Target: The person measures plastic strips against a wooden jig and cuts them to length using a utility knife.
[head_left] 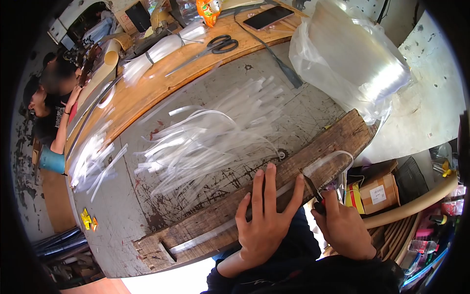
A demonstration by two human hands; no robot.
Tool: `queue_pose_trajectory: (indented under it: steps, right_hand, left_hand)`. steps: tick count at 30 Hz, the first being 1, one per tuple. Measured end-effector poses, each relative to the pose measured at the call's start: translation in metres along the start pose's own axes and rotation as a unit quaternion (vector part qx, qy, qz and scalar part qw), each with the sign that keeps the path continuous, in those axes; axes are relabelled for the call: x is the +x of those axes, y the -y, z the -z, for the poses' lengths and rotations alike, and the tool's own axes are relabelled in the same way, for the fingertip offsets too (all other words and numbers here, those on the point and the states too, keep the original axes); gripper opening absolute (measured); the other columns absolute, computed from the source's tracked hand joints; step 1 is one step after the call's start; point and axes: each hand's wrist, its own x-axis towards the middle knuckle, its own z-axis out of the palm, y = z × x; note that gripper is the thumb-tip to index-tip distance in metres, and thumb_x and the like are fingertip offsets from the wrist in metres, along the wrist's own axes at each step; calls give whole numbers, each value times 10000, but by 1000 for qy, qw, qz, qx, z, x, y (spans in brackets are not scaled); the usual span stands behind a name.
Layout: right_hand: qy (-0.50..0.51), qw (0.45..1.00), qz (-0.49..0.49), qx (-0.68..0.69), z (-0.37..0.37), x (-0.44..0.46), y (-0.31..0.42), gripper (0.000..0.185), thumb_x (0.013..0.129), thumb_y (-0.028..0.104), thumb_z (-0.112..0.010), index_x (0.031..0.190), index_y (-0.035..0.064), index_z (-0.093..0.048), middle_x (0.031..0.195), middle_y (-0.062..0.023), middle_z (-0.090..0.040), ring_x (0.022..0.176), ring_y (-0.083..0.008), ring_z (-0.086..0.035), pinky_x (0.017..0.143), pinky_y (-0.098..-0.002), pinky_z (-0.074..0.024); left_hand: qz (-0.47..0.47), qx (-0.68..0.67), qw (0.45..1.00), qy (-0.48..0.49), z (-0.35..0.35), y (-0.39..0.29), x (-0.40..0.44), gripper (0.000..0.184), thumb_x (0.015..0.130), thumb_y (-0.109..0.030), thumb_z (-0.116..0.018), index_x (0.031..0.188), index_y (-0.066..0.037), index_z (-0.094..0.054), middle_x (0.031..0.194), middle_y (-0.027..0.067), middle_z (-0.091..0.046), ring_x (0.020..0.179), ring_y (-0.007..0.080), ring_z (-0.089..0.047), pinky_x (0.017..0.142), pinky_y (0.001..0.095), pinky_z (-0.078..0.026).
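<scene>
My left hand (267,210) lies with fingers spread on a thick wooden plank (205,215), over a bundle of clear plastic strips (210,235). My right hand (347,228) is closed round the dark handle of a knife (311,187). Its blade rests across the plank, close to my left index fingertip. Beyond the blade a curved end of the strips (333,157) bends over the plank's edge. A small stop piece (166,252) stands up at the plank's left end. Past the plank, a loose heap of cut clear strips (210,132) covers the grey tabletop.
On the raised wooden board are scissors (210,51), a phone (269,17) and a tied strip bundle (164,51). A plastic bag (347,54) stands at the back right. More strips (95,157) and yellow wrappers (88,220) lie left. Two people (54,93) are at far left.
</scene>
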Motion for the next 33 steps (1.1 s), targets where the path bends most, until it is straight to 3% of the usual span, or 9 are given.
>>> queue_pose_trajectory:
  steps: [7, 9, 12, 18, 20, 23, 28, 30, 33]
  right_hand:
    - [-9, 997, -22, -76, -11, 0, 3, 288, 804, 216, -561, 865, -14, -399, 623, -150, -556, 476, -301, -568, 399, -381, -459]
    - [-1, 995, -32, -92, -10, 1, 5, 287, 804, 228, -559, 849, -7, -400, 616, -143, -554, 464, -292, -566, 397, -378, -459]
    - [8, 993, -39, -114, -8, 4, 7, 277, 809, 244, -549, 833, 5, -411, 596, -129, -546, 456, -284, -565, 390, -374, -456]
    - [48, 990, -74, -109, -1, 8, 12, 267, 809, 262, -536, 823, 21, -423, 569, -122, -540, 429, -283, -554, 372, -378, -448]
    - [91, 985, -76, -126, 5, 11, 15, 275, 790, 188, -563, 868, -16, -395, 629, -155, -568, 497, -309, -575, 436, -418, -442]
    - [110, 983, -87, -118, 8, 13, 18, 273, 788, 186, -561, 867, -17, -397, 603, -150, -562, 482, -310, -569, 428, -419, -442]
    - [98, 988, -57, -101, 11, 19, 15, 276, 795, 214, -547, 861, -6, -394, 582, -146, -556, 457, -320, -561, 404, -416, -446]
    - [79, 992, -46, -90, 10, 20, 14, 276, 803, 238, -535, 859, 8, -393, 569, -131, -555, 431, -319, -555, 375, -410, -448]
    - [57, 994, -33, -83, 14, 23, 14, 278, 805, 224, -540, 853, 2, -380, 550, -168, -553, 446, -345, -552, 387, -419, -441]
  left_hand:
    - [-4, 7, 1000, -15, -1, 0, 0, 302, 781, -364, -529, 1082, -359, -524, 1137, 50, -564, 993, 165, -558, 781, 286, -324]
    - [6, 0, 1000, 6, 3, 1, 1, 233, 871, -261, -429, 1080, -346, -489, 1121, 4, -582, 1002, 100, -554, 770, 246, -293]
    - [-7, -7, 1000, 13, 1, 1, 0, 218, 823, -331, -505, 1041, -330, -517, 1110, 70, -583, 975, 170, -573, 763, 283, -315]
    - [-13, -9, 1000, 6, -1, 1, 3, 188, 842, -288, -516, 1026, -306, -483, 1038, 63, -619, 918, 182, -598, 719, 287, -320]
    - [-11, -17, 1000, 15, 2, 1, 5, 190, 839, -285, -521, 1025, -307, -486, 1035, 64, -620, 919, 183, -597, 717, 283, -319]
    - [-7, -20, 1000, 15, -1, 0, 4, 186, 840, -285, -520, 1022, -310, -490, 1037, 68, -619, 919, 186, -597, 716, 282, -320]
    - [-11, -6, 1000, -4, 0, 0, 5, 195, 835, -312, -513, 1029, -308, -497, 1059, 77, -609, 927, 193, -595, 724, 287, -321]
    - [-2, 3, 1000, 16, 4, 1, 6, 139, 869, -293, -472, 998, -337, -496, 1068, 6, -612, 946, 92, -580, 741, 238, -303]
    - [-10, 1, 1000, 11, 6, 3, 5, 146, 866, -267, -465, 1004, -301, -497, 1088, 18, -603, 979, 101, -570, 746, 231, -313]
